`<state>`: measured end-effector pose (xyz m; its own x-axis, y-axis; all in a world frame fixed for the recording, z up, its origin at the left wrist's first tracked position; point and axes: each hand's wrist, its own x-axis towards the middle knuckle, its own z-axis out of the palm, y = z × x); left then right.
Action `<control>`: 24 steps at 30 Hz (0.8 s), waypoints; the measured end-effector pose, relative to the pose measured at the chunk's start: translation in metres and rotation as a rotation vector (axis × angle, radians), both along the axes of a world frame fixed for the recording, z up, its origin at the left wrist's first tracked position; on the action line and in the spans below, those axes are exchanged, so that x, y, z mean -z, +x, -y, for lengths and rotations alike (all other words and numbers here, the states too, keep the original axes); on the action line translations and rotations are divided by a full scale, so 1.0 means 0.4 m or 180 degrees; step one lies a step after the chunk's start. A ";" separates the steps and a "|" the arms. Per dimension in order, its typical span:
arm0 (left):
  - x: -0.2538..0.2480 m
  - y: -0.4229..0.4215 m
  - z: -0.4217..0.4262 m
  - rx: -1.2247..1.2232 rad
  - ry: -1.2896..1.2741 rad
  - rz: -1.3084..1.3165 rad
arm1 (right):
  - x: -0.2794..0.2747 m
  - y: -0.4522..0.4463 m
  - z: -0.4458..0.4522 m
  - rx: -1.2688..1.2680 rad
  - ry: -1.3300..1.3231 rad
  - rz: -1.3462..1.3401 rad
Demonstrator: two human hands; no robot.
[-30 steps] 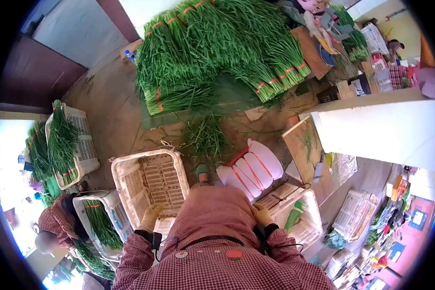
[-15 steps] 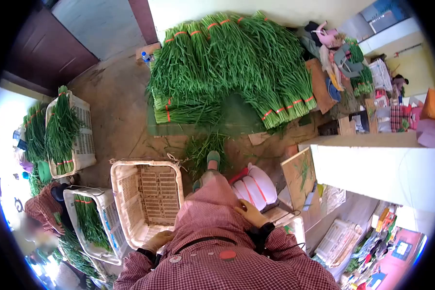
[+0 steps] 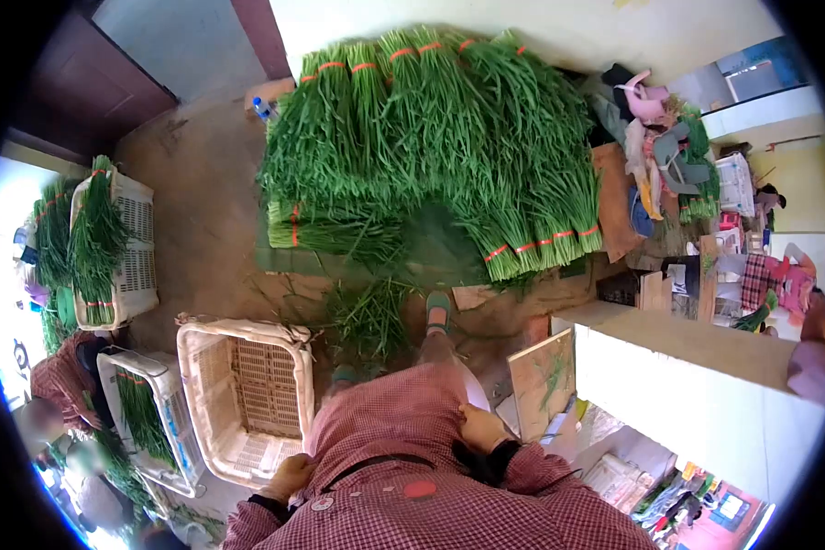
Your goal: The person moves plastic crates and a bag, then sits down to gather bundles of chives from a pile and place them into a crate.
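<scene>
My left hand [image 3: 293, 475] and right hand [image 3: 483, 428] are both bare and lie at either side of my apron [image 3: 385, 412], each touching its edge. Both are partly curled; I cannot tell whether the fingers grasp the cloth or merely rest against it. The apron spreads from my waist over my legs, at the lower middle of the view. Black cuffs show at both wrists.

Just beyond my left hand stands a basket [image 3: 268, 385], its slatted inner wall turned toward me. Farther left are a crate [image 3: 191, 431] holding greens and, above it, a second crate [image 3: 139, 261] with a banded bundle across it. A co-worker [image 3: 64, 380] in checked sleeves bends at the left edge.

Ahead of me, bundles [image 3: 431, 137] of long greens with orange bands are heaped on a green sheet [image 3: 445, 243] beside the wall. Loose stalks [image 3: 371, 321] litter the floor between sheet and apron, near my green shoe [image 3: 438, 313]. To the right of my right hand, a board [image 3: 543, 380] leans against a low wall [image 3: 706, 403]. A bottle [image 3: 261, 110] stands left of the heap.
</scene>
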<state>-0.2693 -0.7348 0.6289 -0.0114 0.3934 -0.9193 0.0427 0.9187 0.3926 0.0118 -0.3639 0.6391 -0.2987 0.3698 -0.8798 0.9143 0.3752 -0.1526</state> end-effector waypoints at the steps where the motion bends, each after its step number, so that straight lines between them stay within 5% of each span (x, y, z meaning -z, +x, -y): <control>1: -0.027 0.003 -0.031 0.0015 -0.0029 0.0205 | -0.033 -0.011 -0.065 -0.0027 -0.0195 0.0118; 6: -0.113 0.034 -0.081 0.1067 0.0724 0.1390 | -0.144 0.084 -0.291 -0.0676 -0.1000 -0.0200; 8: -0.162 0.030 -0.153 0.0652 0.0544 0.2215 | -0.216 0.103 -0.383 -0.0401 -0.1566 -0.0934; 12: -0.098 0.080 -0.170 0.0585 0.0703 0.2798 | -0.271 0.011 -0.474 -0.0418 -0.2529 -0.0052; 15: -0.007 0.125 -0.253 0.1630 0.0681 0.1986 | -0.211 -0.082 -0.472 -0.0409 -0.2447 0.0406; 18: 0.103 0.021 -0.404 0.2018 0.0490 0.1403 | -0.050 -0.121 -0.474 -0.1258 -0.2708 0.0167; 20: 0.183 -0.046 -0.441 0.0847 0.0862 0.0472 | 0.085 -0.260 -0.476 -0.2860 -0.2994 0.0551; 21: 0.252 -0.003 -0.399 -0.0874 0.1185 0.0016 | 0.151 -0.331 -0.469 -0.2722 -0.2532 0.0354; 22: 0.270 -0.063 -0.458 -0.0837 0.1230 -0.0629 | 0.231 -0.402 -0.459 -0.2586 -0.2047 0.0142; 23: 0.295 -0.135 -0.535 -0.0777 0.1277 -0.1291 | 0.328 -0.453 -0.435 -0.1564 -0.1481 -0.0954; 24: 0.339 -0.136 -0.545 -0.1014 0.1279 -0.1427 | 0.470 -0.506 -0.410 -0.1487 -0.1221 -0.1883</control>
<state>-0.3237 -0.5168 0.4935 -0.5291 0.6177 -0.5819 0.0324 0.6999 0.7135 -0.1904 -0.2000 0.4511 -0.7976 -0.1985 -0.5696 0.4074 0.5191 -0.7514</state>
